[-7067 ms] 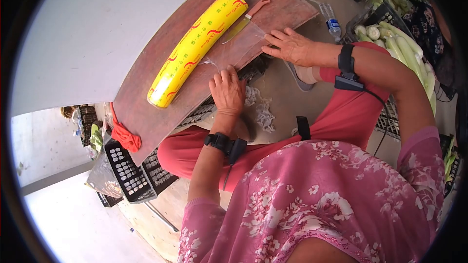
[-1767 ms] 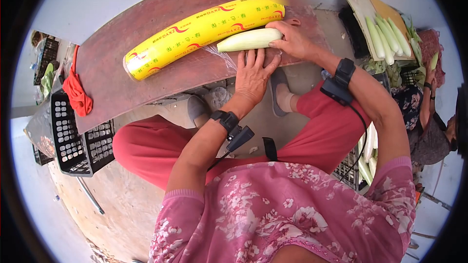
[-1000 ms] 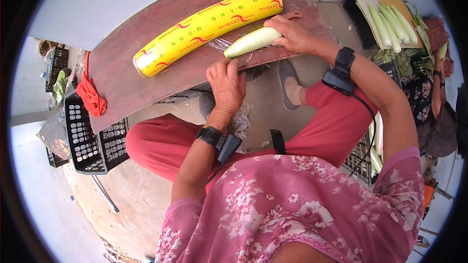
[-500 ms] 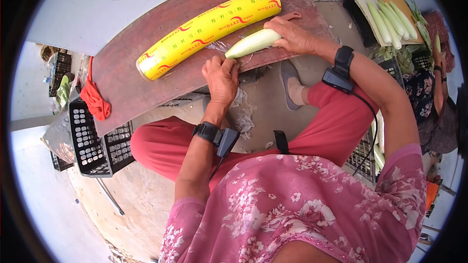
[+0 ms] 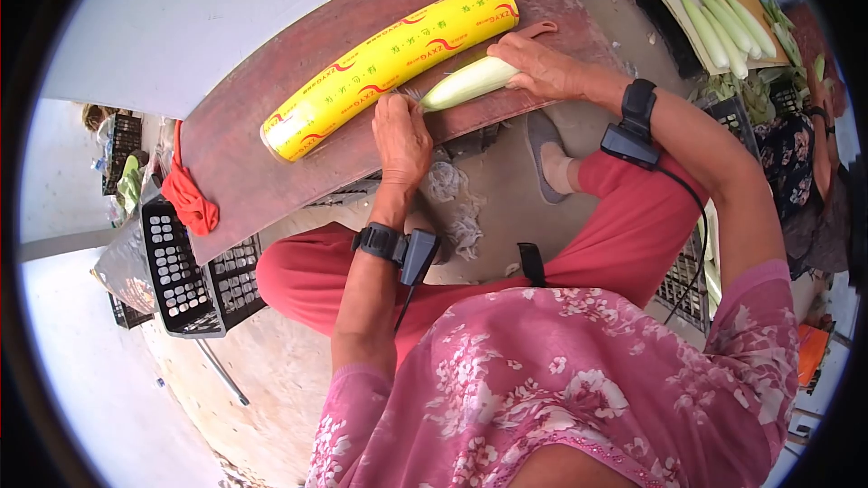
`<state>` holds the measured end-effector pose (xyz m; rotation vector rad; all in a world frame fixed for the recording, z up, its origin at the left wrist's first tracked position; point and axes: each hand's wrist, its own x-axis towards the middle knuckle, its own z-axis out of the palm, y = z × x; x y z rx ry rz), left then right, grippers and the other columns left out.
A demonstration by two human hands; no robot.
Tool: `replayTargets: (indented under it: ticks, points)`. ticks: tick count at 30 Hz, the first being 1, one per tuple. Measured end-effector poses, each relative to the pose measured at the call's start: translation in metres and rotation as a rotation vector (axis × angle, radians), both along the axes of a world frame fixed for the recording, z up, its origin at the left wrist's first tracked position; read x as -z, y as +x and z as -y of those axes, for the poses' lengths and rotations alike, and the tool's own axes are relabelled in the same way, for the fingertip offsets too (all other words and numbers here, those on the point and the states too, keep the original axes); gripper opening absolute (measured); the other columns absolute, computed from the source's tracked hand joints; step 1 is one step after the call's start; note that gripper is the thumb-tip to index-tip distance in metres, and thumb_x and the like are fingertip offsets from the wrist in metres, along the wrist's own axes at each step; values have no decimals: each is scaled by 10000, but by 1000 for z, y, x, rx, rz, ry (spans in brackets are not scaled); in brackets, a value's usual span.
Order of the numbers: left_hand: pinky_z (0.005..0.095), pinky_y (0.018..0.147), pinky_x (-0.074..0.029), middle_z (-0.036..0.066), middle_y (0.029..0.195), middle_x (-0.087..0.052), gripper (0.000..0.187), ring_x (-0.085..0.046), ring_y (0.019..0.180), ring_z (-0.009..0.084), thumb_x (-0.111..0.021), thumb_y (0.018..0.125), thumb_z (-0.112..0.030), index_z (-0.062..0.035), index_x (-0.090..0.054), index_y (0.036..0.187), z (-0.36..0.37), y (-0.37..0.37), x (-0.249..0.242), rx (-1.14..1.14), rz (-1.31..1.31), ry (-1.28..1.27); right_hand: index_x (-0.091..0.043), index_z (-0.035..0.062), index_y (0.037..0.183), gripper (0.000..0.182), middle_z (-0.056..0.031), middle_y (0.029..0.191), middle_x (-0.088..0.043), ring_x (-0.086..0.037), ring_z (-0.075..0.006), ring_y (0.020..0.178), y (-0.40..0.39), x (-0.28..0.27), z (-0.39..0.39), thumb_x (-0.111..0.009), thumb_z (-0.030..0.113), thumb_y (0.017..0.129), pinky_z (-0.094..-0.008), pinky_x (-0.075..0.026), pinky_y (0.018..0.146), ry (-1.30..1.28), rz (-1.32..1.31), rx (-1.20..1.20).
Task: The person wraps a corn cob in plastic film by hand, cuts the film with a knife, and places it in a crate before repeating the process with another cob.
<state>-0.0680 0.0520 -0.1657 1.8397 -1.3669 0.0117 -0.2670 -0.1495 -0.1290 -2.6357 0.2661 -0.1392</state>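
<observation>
A pale green, tapered vegetable stem [image 5: 470, 83] lies slantwise over the red-brown table, its narrow tip toward the left. My right hand [image 5: 542, 68] is closed around its thick end. At the narrow tip, my left hand [image 5: 402, 137] has its fingers pinched together on a bit of clear plastic wrap [image 5: 412, 93]; most of the film is hidden by the fingers. Just beyond both hands rests a long yellow roll of cling film [image 5: 393, 68] with red and green print. A reddish handle [image 5: 544, 28] sticks out behind my right hand.
The red-brown table [image 5: 244, 163] has a red cloth [image 5: 190, 203] hanging at its left end, above a black crate [image 5: 181, 262]. Several pale green stems [image 5: 728, 32] lie on boards at the far right. Crumpled film [image 5: 466, 226] lies on the floor. Another person's arm [image 5: 818, 126] is at right.
My left hand has drawn in its fingers at the stem's tip, and the clear film there looks more bunched. My right hand keeps its hold. The whole view has shifted slightly.
</observation>
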Motion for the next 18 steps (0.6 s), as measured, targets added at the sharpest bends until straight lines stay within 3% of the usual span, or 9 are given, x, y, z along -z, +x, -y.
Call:
replayTargets:
  ticks: [6, 9, 12, 15, 18]
  points:
    - [443, 789, -460, 209, 903, -587, 60, -564, 887, 409, -572, 882, -33, 2, -527, 900, 8, 4, -2, 43, -127, 21, -425, 24, 1313, 524, -147, 1121, -464, -478, -333, 1109, 4, -5, -2, -646, 63, 840, -400, -378, 953, -36, 1, 1]
    - [440, 746, -485, 226, 861, -630, 80, -605, 831, 432, -556, 913, -51, 21, -521, 910, 11, 3, -2, 15, -261, 29, -456, 120, 1297, 509, -129, 1066, -492, -517, -322, 1042, 6, -7, -4, -672, 90, 837, -490, -380, 892, -89, -48, -27]
    - [425, 707, -501, 236, 808, -642, 96, -632, 776, 432, -543, 933, -61, 24, -510, 904, 13, 5, -2, -14, -236, 16, -443, 181, 1327, 561, -113, 1056, -501, -523, -307, 1053, 5, -9, -7, -689, 141, 824, -545, -352, 893, -402, -65, -9]
    - [406, 699, -505, 238, 787, -641, 97, -647, 763, 409, -545, 937, -63, 20, -512, 900, 17, 7, -3, -60, -364, -2, -412, 202, 1349, 624, -104, 1084, -489, -514, -306, 1074, 2, -10, -7, -714, 199, 803, -548, -339, 905, -293, 2, -77]
    - [390, 698, -506, 226, 786, -651, 94, -657, 750, 376, -557, 933, -66, 17, -518, 910, 18, 9, 2, -56, -276, -15, -391, 203, 1352, 672, -102, 1117, -468, -497, -319, 1097, -3, -5, -12, -741, 219, 779, -521, -345, 914, -331, 79, -68]
